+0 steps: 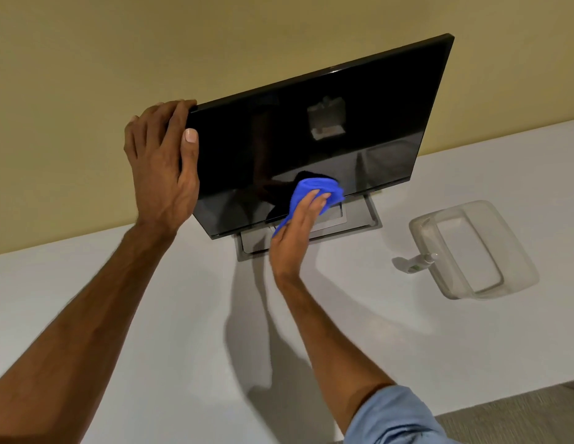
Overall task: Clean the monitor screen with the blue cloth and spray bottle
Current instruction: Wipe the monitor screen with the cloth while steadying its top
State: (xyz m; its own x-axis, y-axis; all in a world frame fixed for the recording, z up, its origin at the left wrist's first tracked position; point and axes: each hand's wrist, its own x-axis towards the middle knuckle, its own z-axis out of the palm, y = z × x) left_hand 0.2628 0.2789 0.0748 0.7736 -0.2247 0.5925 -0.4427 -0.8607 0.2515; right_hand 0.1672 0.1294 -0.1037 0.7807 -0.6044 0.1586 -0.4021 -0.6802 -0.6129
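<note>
Trouble could come if the right hand [297, 232], pressing the blue cloth [314, 190] low on the monitor [311, 123], pushes hard: it may tip, though the left hand [162, 165] grips its corner. Spray bottle [418, 262] lies on the table [151, 315].

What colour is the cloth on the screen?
Blue; the cloth shows clearly in the head view.
</note>
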